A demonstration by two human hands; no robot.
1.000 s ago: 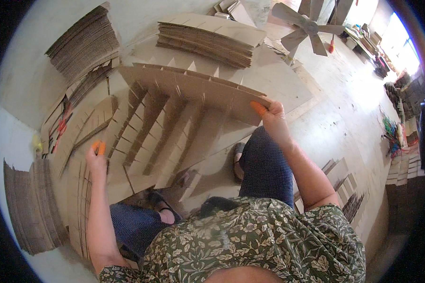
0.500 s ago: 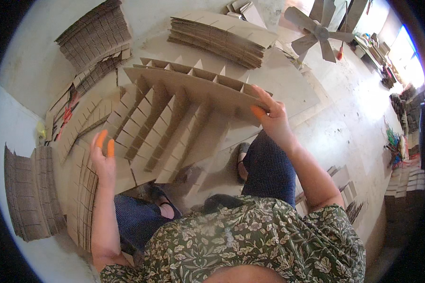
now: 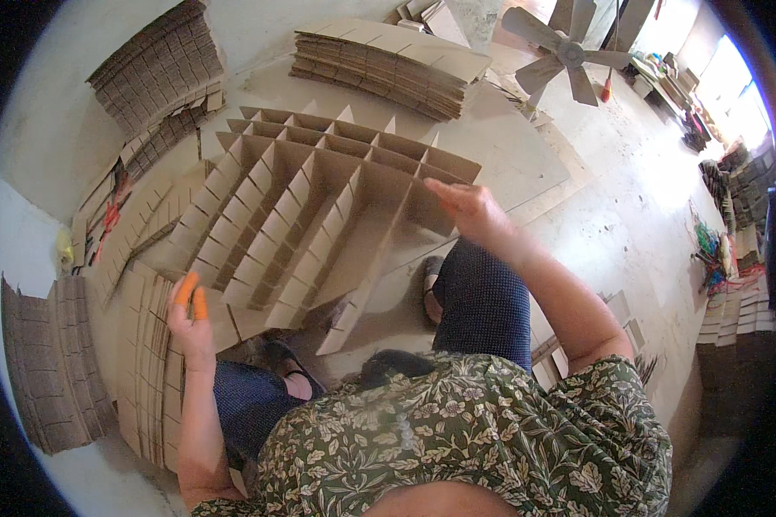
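A cardboard divider grid (image 3: 319, 172) of slotted strips stands in front of me. Several long strips fan toward me, and 3 cross strips sit in their slots at the far side. My right hand (image 3: 472, 215) has its fingers stretched out together, their tips at the top edge of the nearest cross strip (image 3: 379, 177), near its right end. The thumb is hidden. My left hand (image 3: 190, 320), with orange covers on two fingers, is open. It hovers beside the near ends of the long strips, over a stack of slotted cardboard strips (image 3: 142, 379).
Cardboard stacks stand at the back (image 3: 379, 73), far left (image 3: 159, 69) and near left (image 3: 56, 370). A fan (image 3: 571, 53) is at the upper right. Red-handled scissors (image 3: 110, 215) lie among cardboard pieces on the left. My legs flank the grid's near side.
The nearest cross strip has sunk down into the slots of the long strips. My right hand has let go of its end and shifted left along it. My left hand stays beside the grid.
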